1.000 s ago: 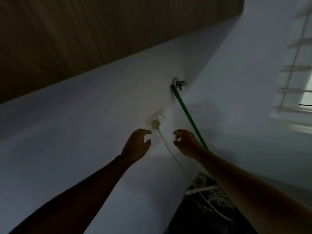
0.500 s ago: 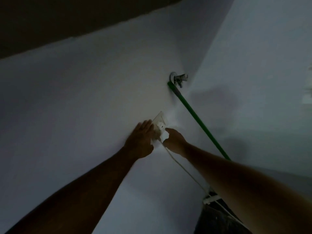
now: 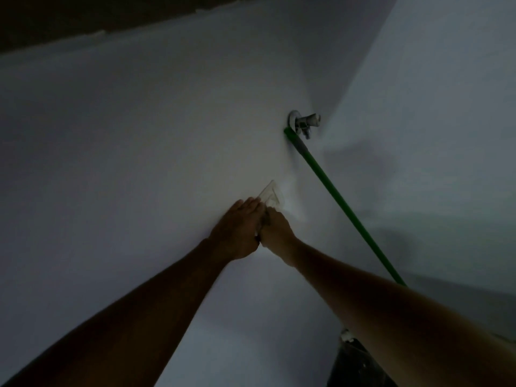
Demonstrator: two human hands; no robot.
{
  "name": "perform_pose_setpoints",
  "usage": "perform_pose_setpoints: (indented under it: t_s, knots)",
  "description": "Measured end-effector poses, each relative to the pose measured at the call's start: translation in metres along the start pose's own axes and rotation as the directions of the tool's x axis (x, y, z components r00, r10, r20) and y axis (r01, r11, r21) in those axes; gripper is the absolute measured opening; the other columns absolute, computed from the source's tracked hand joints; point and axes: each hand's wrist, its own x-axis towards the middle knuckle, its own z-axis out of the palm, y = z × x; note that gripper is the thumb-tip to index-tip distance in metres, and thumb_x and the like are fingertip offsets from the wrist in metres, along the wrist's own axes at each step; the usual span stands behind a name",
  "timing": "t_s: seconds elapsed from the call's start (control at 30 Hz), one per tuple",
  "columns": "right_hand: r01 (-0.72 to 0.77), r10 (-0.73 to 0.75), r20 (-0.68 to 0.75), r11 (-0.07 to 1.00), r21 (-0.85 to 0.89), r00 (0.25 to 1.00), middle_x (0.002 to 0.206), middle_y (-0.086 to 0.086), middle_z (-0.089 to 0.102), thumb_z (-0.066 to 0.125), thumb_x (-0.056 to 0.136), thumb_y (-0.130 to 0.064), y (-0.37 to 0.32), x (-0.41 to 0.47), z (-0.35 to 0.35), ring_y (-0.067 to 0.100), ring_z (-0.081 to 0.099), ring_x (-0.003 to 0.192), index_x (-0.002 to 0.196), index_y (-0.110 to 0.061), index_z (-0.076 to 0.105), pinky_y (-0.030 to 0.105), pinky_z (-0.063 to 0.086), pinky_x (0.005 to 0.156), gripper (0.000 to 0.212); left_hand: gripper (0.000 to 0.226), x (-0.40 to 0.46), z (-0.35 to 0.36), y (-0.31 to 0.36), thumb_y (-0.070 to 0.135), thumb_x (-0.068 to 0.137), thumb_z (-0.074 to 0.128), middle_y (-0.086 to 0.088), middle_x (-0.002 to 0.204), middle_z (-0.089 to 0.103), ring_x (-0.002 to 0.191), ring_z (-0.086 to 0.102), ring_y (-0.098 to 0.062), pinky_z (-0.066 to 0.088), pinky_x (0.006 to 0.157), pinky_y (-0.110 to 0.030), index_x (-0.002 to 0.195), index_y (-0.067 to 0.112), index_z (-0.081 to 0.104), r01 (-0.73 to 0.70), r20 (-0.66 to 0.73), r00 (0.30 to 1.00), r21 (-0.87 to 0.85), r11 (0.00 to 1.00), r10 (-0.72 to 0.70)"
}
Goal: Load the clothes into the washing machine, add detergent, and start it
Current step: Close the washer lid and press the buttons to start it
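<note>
Both arms reach up to the white wall (image 3: 139,163) in dim light. The left hand (image 3: 237,230) lies flat, fingers straight, pressing the wall beside the socket (image 3: 271,196). The right hand (image 3: 275,230) covers the socket's lower edge, fingers curled on something there; the plug is hidden, so what it grips I cannot tell. A green hose (image 3: 335,191) runs down from the tap (image 3: 305,124), cut off behind the right forearm. Bottom right, a dark shape, possibly the washing machine (image 3: 360,367), too murky to make out.
</note>
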Motion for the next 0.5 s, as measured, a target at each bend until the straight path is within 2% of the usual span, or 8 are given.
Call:
perform_pose_setpoints:
  t_s: [0.13, 0.23, 0.3, 0.4, 0.5]
  knots:
    - [-0.012, 0.012, 0.005, 1.0, 0.008, 1.0, 0.113, 0.008, 0.058, 0.048, 0.092, -0.014, -0.017, -0.026, -0.016, 0.027, 0.06, 0.1, 0.13, -0.009, 0.047, 0.043, 0.054, 0.088, 0.038, 0.08, -0.001, -0.002, 0.0, 0.029, 0.091, 0.062, -0.009, 0.162, 0.016, 0.15, 0.009, -0.019, -0.008, 0.114, -0.022, 0.153, 0.006, 0.018, 0.011, 0.003, 1.0, -0.028, 1.0, -0.011]
    - [-0.008, 0.007, 0.02, 0.999, 0.042, 1.0, 0.108, 0.002, 0.053, 0.05, 0.091, -0.006, -0.019, -0.032, -0.023, 0.023, 0.06, 0.098, 0.126, -0.004, 0.052, 0.046, 0.055, 0.088, 0.036, 0.08, -0.003, -0.003, 0.002, 0.03, 0.09, 0.063, -0.009, 0.162, 0.016, 0.151, 0.009, -0.02, -0.01, 0.114, -0.023, 0.153, 0.007, 0.019, 0.019, 0.009, 1.0, -0.019, 1.0, -0.019]
    - [-0.003, 0.002, 0.014, 1.0, 0.024, 1.0, 0.108, 0.004, 0.051, 0.052, 0.089, -0.001, -0.019, -0.036, -0.029, 0.028, 0.06, 0.103, 0.127, 0.0, 0.051, 0.047, 0.053, 0.091, 0.038, 0.08, -0.004, -0.005, 0.004, 0.03, 0.09, 0.062, -0.009, 0.162, 0.015, 0.151, 0.009, -0.02, -0.007, 0.118, -0.025, 0.153, 0.007, 0.018, 0.036, 0.019, 0.999, -0.034, 0.999, -0.035]
    - [-0.012, 0.012, -0.007, 1.0, -0.007, 1.0, 0.132, 0.013, 0.05, 0.054, 0.087, 0.002, -0.018, -0.039, -0.038, 0.029, 0.056, 0.114, 0.134, -0.004, 0.046, 0.044, 0.052, 0.095, 0.049, 0.082, -0.006, -0.013, 0.012, 0.024, 0.092, 0.061, -0.011, 0.162, 0.013, 0.151, 0.008, -0.022, -0.003, 0.12, -0.029, 0.154, 0.006, 0.01, 0.089, 0.04, 0.996, -0.096, 0.991, -0.086]
    - [-0.005, 0.003, -0.033, 0.998, -0.06, 0.999, 0.145, 0.007, 0.043, 0.058, 0.089, -0.009, -0.018, -0.042, -0.043, 0.022, 0.049, 0.124, 0.141, -0.013, 0.041, 0.039, 0.047, 0.102, 0.055, 0.087, -0.004, -0.024, 0.023, 0.02, 0.092, 0.062, -0.016, 0.16, 0.017, 0.148, 0.015, -0.03, 0.007, 0.119, -0.031, 0.154, 0.005, 0.003, 0.185, 0.059, 0.983, -0.198, 0.963, -0.176]
